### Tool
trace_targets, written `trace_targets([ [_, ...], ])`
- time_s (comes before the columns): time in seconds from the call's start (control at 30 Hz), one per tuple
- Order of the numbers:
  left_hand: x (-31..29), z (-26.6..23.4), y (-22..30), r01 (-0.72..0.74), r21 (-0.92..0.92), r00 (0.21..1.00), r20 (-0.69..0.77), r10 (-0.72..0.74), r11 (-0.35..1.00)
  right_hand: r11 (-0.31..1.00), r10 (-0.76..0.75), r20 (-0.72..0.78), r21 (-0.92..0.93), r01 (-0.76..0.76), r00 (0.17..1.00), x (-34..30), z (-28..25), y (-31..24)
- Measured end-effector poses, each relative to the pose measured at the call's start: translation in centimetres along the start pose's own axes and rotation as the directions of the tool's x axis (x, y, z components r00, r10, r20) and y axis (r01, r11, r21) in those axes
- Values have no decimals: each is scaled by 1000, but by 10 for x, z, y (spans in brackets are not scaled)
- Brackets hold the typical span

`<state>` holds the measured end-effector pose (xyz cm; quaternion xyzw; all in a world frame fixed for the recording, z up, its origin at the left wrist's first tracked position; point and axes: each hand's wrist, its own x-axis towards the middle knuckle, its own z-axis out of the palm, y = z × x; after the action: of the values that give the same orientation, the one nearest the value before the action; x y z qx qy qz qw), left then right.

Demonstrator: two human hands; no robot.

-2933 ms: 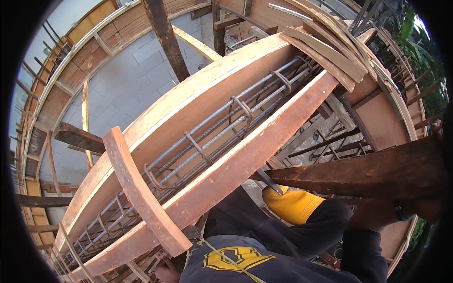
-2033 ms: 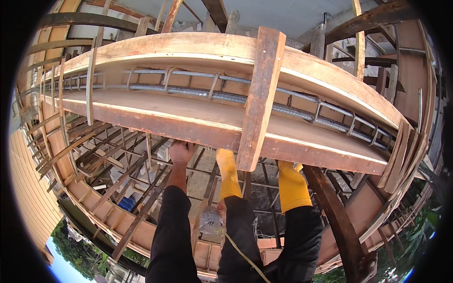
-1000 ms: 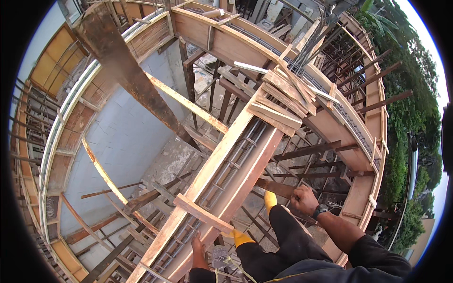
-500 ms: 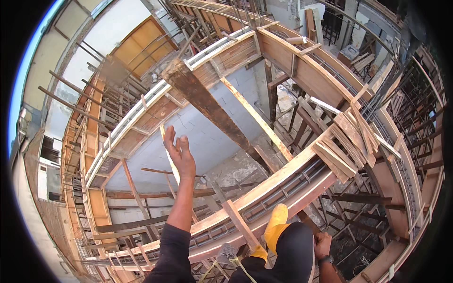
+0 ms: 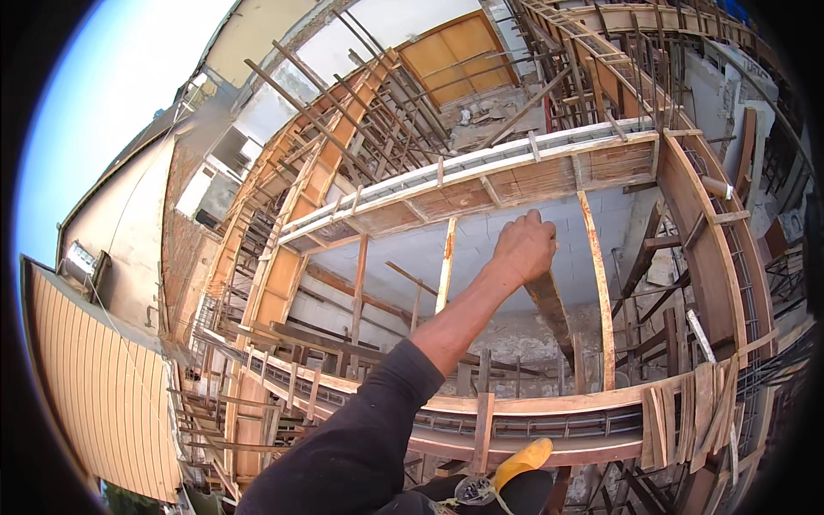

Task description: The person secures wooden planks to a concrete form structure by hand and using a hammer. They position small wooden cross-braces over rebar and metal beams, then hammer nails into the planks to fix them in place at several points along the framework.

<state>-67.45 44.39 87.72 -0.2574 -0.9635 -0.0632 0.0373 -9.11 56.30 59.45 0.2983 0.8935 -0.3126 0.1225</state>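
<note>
My left hand [image 5: 524, 247] reaches forward with its fingers curled around the upper end of a dark, worn wooden plank [image 5: 551, 307]. The plank slants down into the walled space below, its top mostly covered by the hand. Two pale wooden strips stand on either side of it, a left strip [image 5: 446, 264] and a right strip [image 5: 598, 287]. Below my arm, a yellow boot [image 5: 522, 462] rests by the near formwork beam [image 5: 592, 449], which has steel bars inside. My right hand is out of view.
Across the gap runs a far formwork beam [image 5: 481, 190] with pale edges. Several short boards [image 5: 691, 416] hang over the near beam at the right. Wooden props and poles crowd both sides, and a grey wall [image 5: 506, 296] lies beyond the gap.
My left hand went from open beside the plank to closed on its top end. The view swung left, the plank shows more upright, and my right hand left the picture.
</note>
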Motion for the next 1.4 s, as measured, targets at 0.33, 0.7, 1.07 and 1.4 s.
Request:
trace_targets([
  [0.33,4,-16,5,140,-65,966,228,-121,988,836,221,177,472,-280,959,63,-54,-27],
  [0.7,14,-24,-5,143,-55,925,363,-114,988,655,388,306,572,-494,869,9,-98,-52],
  [1.07,28,-39,8,107,7,924,370,-102,994,168,809,198,824,-541,554,-44,-199,-79],
  [1.4,16,-25,-5,-97,-111,952,278,125,989,554,743,32,531,-641,668,61,-123,-12],
])
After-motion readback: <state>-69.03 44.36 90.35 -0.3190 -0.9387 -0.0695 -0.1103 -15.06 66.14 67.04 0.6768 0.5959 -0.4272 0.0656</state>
